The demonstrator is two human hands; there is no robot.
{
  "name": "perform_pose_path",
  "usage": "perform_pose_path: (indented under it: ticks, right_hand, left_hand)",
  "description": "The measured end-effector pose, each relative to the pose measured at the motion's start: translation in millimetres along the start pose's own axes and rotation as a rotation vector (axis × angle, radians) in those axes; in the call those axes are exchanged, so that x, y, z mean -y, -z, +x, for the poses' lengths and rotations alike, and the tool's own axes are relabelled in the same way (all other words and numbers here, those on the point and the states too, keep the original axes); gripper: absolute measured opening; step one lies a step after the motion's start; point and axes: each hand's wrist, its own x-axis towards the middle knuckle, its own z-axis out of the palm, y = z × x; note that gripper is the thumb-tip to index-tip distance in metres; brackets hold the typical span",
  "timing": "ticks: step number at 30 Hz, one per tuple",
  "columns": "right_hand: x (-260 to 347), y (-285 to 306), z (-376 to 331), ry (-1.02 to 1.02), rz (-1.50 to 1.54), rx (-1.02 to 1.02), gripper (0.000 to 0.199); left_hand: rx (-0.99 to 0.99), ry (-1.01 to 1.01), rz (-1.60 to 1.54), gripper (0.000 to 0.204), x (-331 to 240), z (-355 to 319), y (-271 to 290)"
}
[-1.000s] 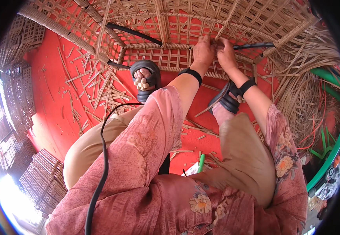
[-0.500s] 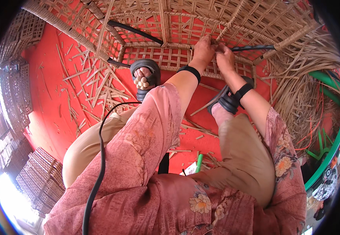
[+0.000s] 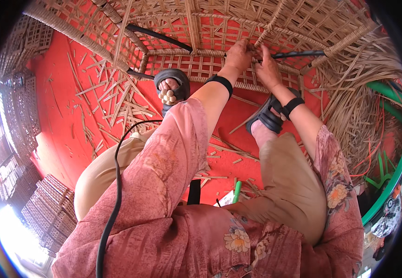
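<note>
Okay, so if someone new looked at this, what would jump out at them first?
Probably the two hands, left hand and right hand, pressed close together on a big woven cane frame at the top of the view. Next, the bright red floor under it, littered with cane offcuts on the left. A loose heap of cane strands lies at the right.
</note>
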Motion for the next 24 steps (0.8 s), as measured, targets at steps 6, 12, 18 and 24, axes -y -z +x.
perform_pose_path:
  ticks: [6,12,18,24]
  right_hand:
    - [-8.4,-3.4,21.0,-0.040,0.141,0.098,0.061]
    - [-5.3,0.3,23.2,-0.106,0.123,0.122,0.053]
    - [-11.9,-10.1,22.7,-0.044,0.378,0.049,0.045]
    - [-12.9,-6.8,21.8,0.023,0.141,0.034,0.046]
  left_hand:
    - [0.021,0.015,-0.192,0.033,17.0,1.7,0.2]
    - [0.101,-0.015,0.197,0.032,3.0,-14.0,13.1]
    - [0.211,-0.099,0.645,0.029,-20.6,0.3,25.7]
    - [0.178,-0.120,0.769,0.027,-22.6,-2.8,16.2]
